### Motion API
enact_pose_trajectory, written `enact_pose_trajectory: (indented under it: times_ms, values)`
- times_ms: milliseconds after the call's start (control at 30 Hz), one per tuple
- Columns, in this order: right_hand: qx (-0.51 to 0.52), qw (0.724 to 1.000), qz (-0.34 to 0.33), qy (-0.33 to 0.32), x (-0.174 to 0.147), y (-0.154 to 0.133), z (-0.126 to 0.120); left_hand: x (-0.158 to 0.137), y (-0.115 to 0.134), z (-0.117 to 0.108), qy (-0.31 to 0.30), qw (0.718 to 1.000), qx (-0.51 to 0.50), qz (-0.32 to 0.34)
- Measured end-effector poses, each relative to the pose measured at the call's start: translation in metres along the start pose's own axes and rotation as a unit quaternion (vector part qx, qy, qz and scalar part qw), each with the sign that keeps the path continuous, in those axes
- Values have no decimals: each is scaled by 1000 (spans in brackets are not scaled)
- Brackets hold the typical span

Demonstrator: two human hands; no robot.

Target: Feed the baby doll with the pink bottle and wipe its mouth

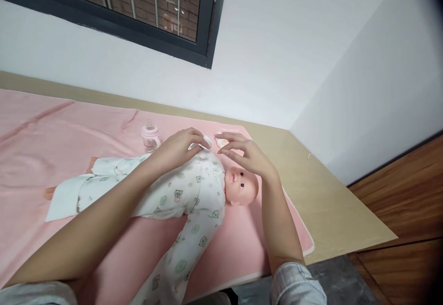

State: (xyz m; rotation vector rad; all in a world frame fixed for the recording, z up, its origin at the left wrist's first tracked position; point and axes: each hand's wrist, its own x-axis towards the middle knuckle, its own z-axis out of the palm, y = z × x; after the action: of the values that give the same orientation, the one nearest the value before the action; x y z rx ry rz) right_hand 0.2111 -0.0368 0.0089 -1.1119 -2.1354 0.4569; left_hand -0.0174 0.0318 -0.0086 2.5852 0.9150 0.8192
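Note:
A baby doll (pixel 245 188) lies on its back, head to the right, in a white top (pixel 173 199) printed with green and pink figures. White trousers (pixel 67 194) cover its legs, and one long sleeve (pixel 194 245) stretches toward me. At the doll's far shoulder, my left hand (pixel 180 148) pinches a bit of white cloth (pixel 207 141) between thumb and fingers. My right hand (pixel 244 152) is above the doll's head with its fingers apart. Beyond those fingertips is a small whitish, peach-patterned piece (pixel 221 140), partly hidden; I cannot tell what it is.
A baby bottle (pixel 150 134) with a pink collar and handle stands beyond the doll. Beneath everything is a pink blanket (pixel 34 157) on a beige tabletop (pixel 321 212). A white wall, a dark-framed window (pixel 204 51) and a wooden panel (pixel 408 194) border the table.

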Motion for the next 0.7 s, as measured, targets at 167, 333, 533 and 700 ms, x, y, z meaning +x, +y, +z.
enact_pose_trajectory:
  times_ms: [167,333,533,700]
  values:
    - [-146,989,-6,-34,0,-21,25,-4,-6,-7,-48,998,44,20]
    - [-231,972,1,-35,4,-26,36,-7,-6,-16,-50,997,41,42]
    - [-197,979,40,-45,6,-28,29,-10,-10,-25,-40,998,6,42]
    - [-89,987,133,24,1,3,14,-13,-38,-54,22,999,0,-37]
